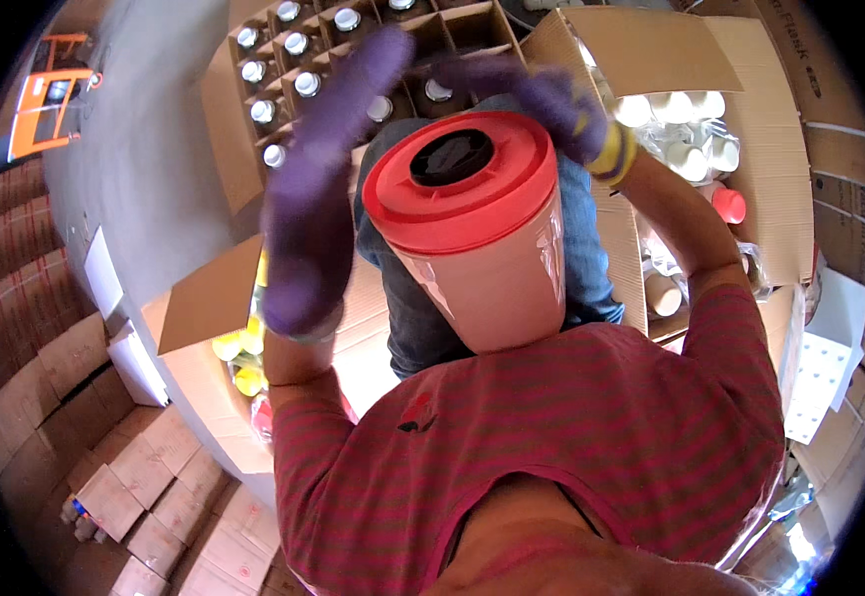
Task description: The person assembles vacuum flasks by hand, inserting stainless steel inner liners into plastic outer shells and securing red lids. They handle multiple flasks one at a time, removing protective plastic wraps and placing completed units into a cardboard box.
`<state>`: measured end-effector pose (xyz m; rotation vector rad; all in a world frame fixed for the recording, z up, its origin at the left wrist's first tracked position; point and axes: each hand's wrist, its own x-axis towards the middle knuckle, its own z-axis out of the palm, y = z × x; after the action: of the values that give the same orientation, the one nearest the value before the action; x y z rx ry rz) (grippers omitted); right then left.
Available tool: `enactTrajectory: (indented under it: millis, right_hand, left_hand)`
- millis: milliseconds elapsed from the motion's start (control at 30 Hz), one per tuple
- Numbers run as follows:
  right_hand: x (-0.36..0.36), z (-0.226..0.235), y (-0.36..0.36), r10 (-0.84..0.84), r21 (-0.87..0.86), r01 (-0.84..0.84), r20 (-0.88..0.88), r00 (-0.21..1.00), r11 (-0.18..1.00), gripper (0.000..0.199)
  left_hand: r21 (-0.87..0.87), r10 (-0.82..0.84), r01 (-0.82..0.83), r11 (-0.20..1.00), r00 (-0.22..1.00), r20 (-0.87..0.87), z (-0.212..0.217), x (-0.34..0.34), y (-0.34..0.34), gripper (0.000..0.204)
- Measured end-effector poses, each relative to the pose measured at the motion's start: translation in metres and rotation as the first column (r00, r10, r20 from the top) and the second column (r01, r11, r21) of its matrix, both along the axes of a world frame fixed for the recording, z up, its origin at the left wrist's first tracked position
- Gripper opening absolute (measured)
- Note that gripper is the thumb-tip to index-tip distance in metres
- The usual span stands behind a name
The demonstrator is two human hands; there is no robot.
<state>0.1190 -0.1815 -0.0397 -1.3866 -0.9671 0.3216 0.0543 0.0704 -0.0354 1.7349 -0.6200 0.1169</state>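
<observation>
A large pink flask-like container (pixel 492 283) with a wide red lid (pixel 522 164) and a round black top piece (pixel 452 157) rests upright between my thighs, against my shirt. My left hand (pixel 323 169), in a purple glove, is raised to the left of it, blurred, with its fingers stretched forward. On the other side, my right hand (pixel 561 109), in a purple glove with a yellow cuff, reaches past the lid's far right edge. Its fingers extend left over the divided carton, near a capped bottle (pixel 439 89). Neither hand appears to hold the container.
An open carton (pixel 224 119) with cardboard dividers holds several white-capped bottles ahead. At right, an open carton (pixel 775 179) contains white-lidded items and a red cap (pixel 728 205). Yellow-capped items (pixel 248 377) fill a carton at left. Stacked boxes (pixel 144 472) and an orange frame (pixel 50 104) stand farther out.
</observation>
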Motion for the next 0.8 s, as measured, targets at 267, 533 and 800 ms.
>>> enactTrajectory:
  millis: [267, 533, 800]
  right_hand:
    - [0.004, -0.006, -0.004, -0.005, 0.095, -0.008, 0.13, 0.992, 0.995, 0.04]
    - [0.008, -0.004, 0.001, 0.113, -0.021, -0.112, 0.118, 0.986, 0.994, 0.049]
    - [0.001, 0.012, 0.008, 0.11, 0.021, -0.108, -0.181, 0.977, 0.994, 0.05]
  left_hand:
    - [-0.043, -0.088, 0.089, 0.995, 0.996, 0.014, 0.008, 0.003, -0.017, 0.057]
    - [-0.115, -0.104, 0.097, 0.989, 0.993, -0.05, 0.01, 0.004, -0.022, 0.079]
    - [-0.162, 0.205, -0.229, 0.96, 0.967, -0.148, -0.026, -0.008, -0.026, 0.059]
